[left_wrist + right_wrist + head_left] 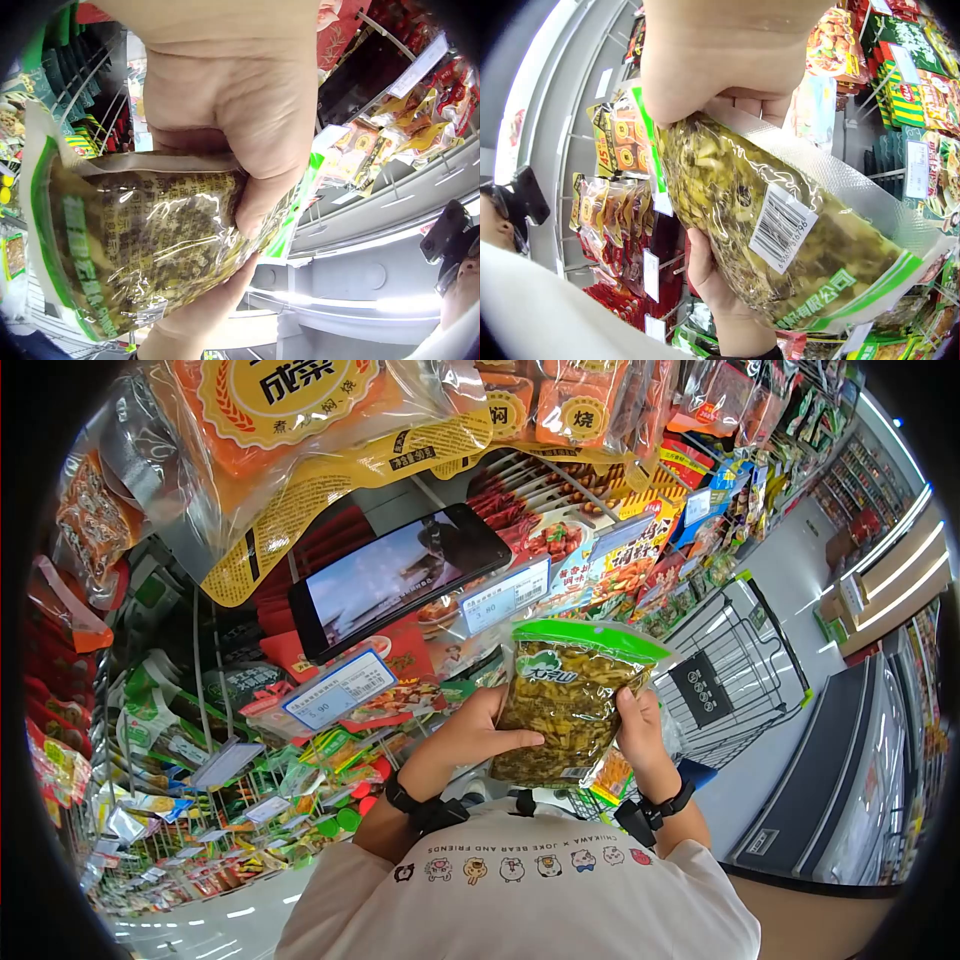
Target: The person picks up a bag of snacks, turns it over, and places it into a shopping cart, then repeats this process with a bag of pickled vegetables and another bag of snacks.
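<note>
A rack of packaged food fills your side of a brightly lit store aisle, with a phone tilted among the packets, its screen lit. Large orange-and-gold packs hang just above the phone, and 2 blue-edged price tags show along its lower side. To the phone's right, beyond the rack, a wire shopping cart stands on a pale, glossy floor, while a dark display case runs farther right and lower in the head view.

Below and to the right of the phone, in front of your printed shirt, you hold up a clear bag of chopped greens between your 2 hands. The bag has a bright green top strip, with a barcode near its opposite end. Your left hand, on the side closer to the phone, pinches 1 edge, thumb pressed over the film and fingers bent around behind. Your right hand, farther from the phone, grips the opposite edge, thumb up against the front and fingers behind. Neither hand is spread open. A black strap circles each wrist.
</note>
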Action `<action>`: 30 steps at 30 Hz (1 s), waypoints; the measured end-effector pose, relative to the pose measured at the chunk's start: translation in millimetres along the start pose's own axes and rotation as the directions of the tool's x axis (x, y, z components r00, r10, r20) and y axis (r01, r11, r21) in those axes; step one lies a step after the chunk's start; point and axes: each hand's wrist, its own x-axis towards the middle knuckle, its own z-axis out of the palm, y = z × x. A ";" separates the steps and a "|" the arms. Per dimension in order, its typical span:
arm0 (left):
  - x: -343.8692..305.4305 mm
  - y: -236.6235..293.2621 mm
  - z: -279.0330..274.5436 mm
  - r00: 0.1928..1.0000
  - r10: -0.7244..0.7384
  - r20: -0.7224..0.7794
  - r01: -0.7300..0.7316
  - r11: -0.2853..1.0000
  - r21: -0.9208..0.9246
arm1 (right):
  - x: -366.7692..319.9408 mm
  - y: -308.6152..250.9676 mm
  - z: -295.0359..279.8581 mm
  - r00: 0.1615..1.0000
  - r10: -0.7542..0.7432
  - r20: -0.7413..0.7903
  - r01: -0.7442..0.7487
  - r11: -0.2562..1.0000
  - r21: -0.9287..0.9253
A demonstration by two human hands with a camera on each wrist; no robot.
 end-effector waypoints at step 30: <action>26.6 -10.8 2.0 0.998 -0.009 0.057 0.013 0.997 -0.078 | 3.0 -11.1 -13.9 0.999 0.031 -0.038 -0.032 0.999 -0.015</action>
